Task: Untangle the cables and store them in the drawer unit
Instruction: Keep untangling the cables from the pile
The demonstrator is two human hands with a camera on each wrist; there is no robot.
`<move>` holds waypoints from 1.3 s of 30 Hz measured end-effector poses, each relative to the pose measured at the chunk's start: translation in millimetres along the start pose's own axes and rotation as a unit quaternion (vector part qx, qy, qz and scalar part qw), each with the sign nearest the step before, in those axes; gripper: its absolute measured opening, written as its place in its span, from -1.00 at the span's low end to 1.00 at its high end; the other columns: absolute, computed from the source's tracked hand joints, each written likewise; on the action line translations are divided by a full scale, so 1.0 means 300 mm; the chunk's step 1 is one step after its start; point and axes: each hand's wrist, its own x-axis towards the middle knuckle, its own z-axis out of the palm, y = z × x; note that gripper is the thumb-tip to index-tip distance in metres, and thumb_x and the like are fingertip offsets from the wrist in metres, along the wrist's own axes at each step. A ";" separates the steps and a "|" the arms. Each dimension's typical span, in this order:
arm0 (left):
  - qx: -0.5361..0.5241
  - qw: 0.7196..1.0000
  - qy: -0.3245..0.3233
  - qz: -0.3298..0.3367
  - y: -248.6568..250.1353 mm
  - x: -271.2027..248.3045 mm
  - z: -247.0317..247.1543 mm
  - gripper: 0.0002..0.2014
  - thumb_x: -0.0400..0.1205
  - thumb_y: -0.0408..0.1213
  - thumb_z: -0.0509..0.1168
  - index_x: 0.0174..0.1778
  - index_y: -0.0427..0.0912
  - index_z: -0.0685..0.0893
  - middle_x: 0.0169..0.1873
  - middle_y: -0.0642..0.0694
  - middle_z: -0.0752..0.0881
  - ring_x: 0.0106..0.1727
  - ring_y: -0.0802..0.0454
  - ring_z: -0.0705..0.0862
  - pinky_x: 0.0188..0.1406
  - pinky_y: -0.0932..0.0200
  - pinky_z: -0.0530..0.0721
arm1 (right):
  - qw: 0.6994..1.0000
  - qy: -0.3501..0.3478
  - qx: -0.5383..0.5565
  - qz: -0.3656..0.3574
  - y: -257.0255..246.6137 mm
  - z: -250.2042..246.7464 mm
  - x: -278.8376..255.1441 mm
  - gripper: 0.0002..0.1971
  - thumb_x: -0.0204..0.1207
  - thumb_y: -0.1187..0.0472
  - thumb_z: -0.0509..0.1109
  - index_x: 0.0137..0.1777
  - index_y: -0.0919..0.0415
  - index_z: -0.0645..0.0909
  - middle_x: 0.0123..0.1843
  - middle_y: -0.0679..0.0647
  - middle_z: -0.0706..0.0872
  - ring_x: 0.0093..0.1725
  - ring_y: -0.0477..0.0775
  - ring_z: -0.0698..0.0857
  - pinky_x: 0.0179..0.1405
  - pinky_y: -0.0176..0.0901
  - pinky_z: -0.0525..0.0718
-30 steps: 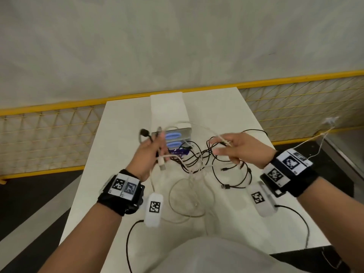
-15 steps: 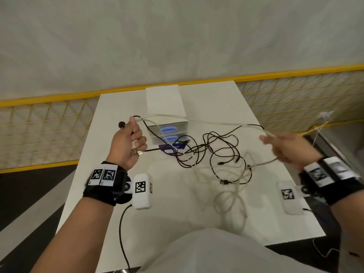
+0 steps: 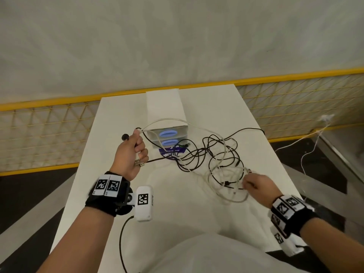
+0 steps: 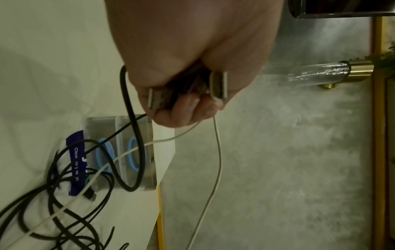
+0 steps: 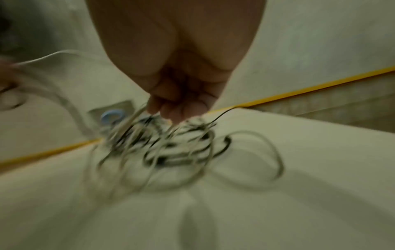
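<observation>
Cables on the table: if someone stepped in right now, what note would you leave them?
Left hand: raised, gripping the plug ends of a white cable and a black cable.
Right hand: low at the near edge of the tangle; too blurred to tell whether it grips anything.
Drawer unit: at the middle of the table, both drawers closed.
Done: plug ends gathered in the left hand.
Left: free each cable from the tangle, open a drawer, store them.

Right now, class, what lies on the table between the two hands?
In the head view, a tangle of black and white cables lies between the left hand and right hand.
</observation>
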 end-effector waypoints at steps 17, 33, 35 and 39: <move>0.089 0.996 -0.028 -0.016 -0.037 -0.027 0.024 -0.58 0.74 -0.04 0.12 -0.44 -0.08 0.30 -0.60 0.05 0.26 -0.64 0.12 0.24 -0.72 0.30 0.27 | 0.978 -0.126 -0.144 0.080 -0.006 0.104 0.131 -0.70 0.59 0.14 0.27 0.25 0.15 0.68 0.25 0.09 0.67 0.18 0.10 0.64 0.12 -0.17 0.58; 0.139 0.990 -0.036 0.001 -0.026 -0.040 0.038 -0.60 0.73 -0.05 0.15 -0.42 -0.09 0.31 -0.57 0.02 0.25 -0.61 0.09 0.28 -0.71 0.28 0.31 | 0.977 -0.011 0.008 0.214 0.049 0.000 0.254 -0.81 0.61 0.10 0.30 0.09 0.20 0.59 0.06 0.20 0.72 0.12 0.24 0.67 0.00 -0.14 0.52; 0.150 0.988 -0.033 0.006 -0.021 -0.040 0.033 -0.60 0.73 -0.06 0.15 -0.42 -0.09 0.31 -0.56 0.01 0.25 -0.61 0.08 0.29 -0.70 0.28 0.31 | 0.968 0.116 0.117 0.187 0.026 -0.060 0.226 -0.88 0.65 0.08 0.23 0.02 0.11 0.49 -0.09 0.14 0.74 -0.09 0.24 0.69 -0.13 -0.11 0.55; 0.139 0.990 -0.028 0.007 -0.011 -0.022 0.037 -0.61 0.73 -0.04 0.16 -0.39 -0.09 0.31 -0.56 0.02 0.25 -0.61 0.08 0.28 -0.70 0.29 0.32 | 0.936 0.291 0.124 0.155 -0.025 -0.225 0.174 -0.73 0.70 -0.01 0.08 0.11 0.18 0.45 -0.27 0.11 0.72 -0.29 0.21 0.64 -0.26 -0.06 0.57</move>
